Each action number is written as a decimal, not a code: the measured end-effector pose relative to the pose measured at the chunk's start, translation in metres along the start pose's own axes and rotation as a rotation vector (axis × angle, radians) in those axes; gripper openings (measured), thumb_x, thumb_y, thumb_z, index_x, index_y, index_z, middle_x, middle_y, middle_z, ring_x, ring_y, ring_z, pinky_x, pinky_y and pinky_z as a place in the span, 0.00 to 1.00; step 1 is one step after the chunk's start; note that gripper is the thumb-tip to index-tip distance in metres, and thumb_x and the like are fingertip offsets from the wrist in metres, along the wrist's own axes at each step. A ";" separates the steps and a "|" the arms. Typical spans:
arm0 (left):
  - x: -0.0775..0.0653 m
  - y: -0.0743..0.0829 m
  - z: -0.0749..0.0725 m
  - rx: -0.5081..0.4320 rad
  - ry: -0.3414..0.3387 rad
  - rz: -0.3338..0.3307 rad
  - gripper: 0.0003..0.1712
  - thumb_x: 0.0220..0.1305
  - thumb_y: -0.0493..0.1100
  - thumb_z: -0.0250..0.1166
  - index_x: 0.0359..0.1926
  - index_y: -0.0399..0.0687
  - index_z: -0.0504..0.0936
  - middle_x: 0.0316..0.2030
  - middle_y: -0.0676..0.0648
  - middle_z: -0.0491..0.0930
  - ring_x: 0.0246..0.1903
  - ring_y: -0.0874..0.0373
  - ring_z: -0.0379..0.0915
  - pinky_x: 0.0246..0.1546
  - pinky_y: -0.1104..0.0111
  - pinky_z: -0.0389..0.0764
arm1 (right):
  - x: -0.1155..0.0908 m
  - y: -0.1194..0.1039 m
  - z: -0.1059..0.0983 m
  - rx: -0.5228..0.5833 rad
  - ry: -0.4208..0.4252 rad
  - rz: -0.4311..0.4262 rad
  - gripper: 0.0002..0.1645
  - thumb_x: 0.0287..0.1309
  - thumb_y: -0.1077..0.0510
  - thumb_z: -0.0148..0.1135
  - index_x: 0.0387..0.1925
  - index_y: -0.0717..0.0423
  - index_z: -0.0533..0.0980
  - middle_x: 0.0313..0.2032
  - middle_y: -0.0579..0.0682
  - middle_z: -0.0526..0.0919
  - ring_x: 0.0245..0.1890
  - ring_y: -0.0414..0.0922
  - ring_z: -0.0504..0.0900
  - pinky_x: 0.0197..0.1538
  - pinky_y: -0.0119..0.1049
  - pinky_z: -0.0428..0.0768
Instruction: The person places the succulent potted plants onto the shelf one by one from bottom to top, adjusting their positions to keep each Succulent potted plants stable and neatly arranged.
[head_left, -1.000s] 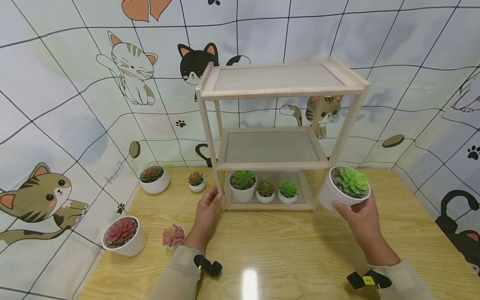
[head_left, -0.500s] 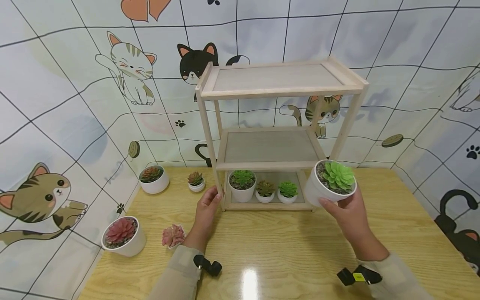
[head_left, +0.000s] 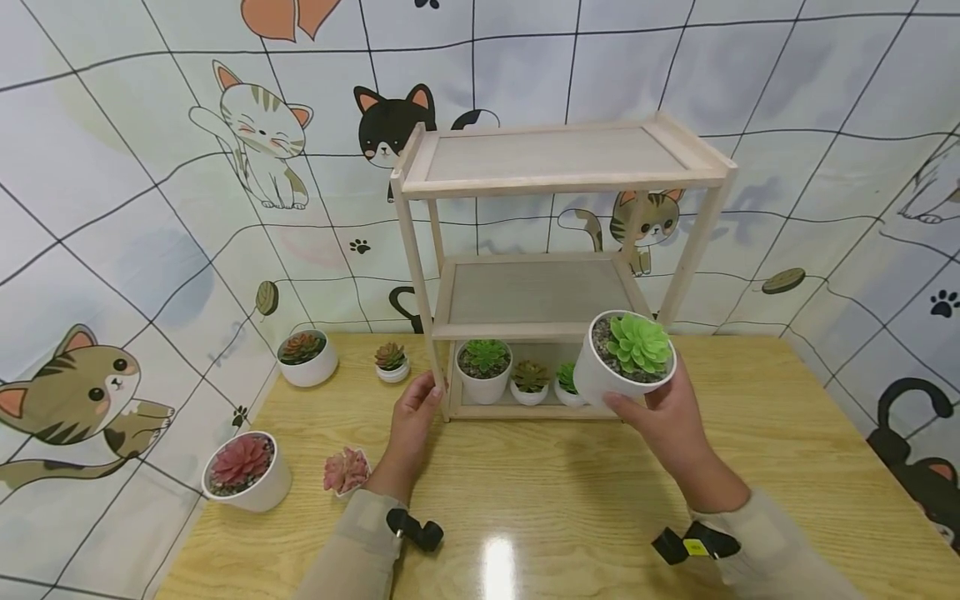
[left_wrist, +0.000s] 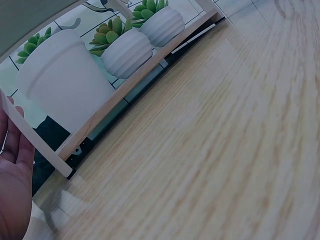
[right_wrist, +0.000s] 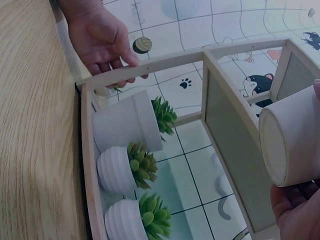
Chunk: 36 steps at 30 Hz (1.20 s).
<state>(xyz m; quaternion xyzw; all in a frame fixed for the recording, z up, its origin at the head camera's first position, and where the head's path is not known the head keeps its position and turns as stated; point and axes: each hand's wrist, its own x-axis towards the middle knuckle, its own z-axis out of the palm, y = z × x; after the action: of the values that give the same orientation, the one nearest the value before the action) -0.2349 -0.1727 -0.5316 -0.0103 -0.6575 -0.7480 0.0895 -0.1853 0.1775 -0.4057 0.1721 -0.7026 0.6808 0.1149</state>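
1. The right hand (head_left: 678, 429) grips a white pot (head_left: 595, 379), thumb across the near wall, the other fingers mostly hidden behind.
2. That pot, with its bright green succulent (head_left: 639, 343), is above the table (head_left: 525, 483), just left of the right hand.
3. The left hand (head_left: 409, 421) holds the wooden shelf (head_left: 420, 275) low on its front left leg, fingers reaching behind.
4. Just right of the left hand, three potted plants (head_left: 486, 389) stand on the bottom tier.

Cat-print wall (head_left: 525, 79), yellowish wooden table (head_left: 555, 492)
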 end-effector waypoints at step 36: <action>0.001 0.000 -0.002 0.027 -0.005 0.008 0.21 0.78 0.39 0.58 0.65 0.33 0.75 0.50 0.51 0.83 0.52 0.66 0.77 0.57 0.73 0.74 | 0.028 -0.015 0.065 0.022 -0.055 -0.020 0.55 0.50 0.73 0.73 0.76 0.55 0.57 0.68 0.46 0.69 0.69 0.41 0.71 0.69 0.25 0.70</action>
<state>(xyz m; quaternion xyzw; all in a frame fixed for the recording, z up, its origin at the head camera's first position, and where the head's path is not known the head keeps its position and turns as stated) -0.2356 -0.1745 -0.5322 -0.0135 -0.6678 -0.7386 0.0910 -0.1998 0.1103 -0.3840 0.1989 -0.6963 0.6823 0.1003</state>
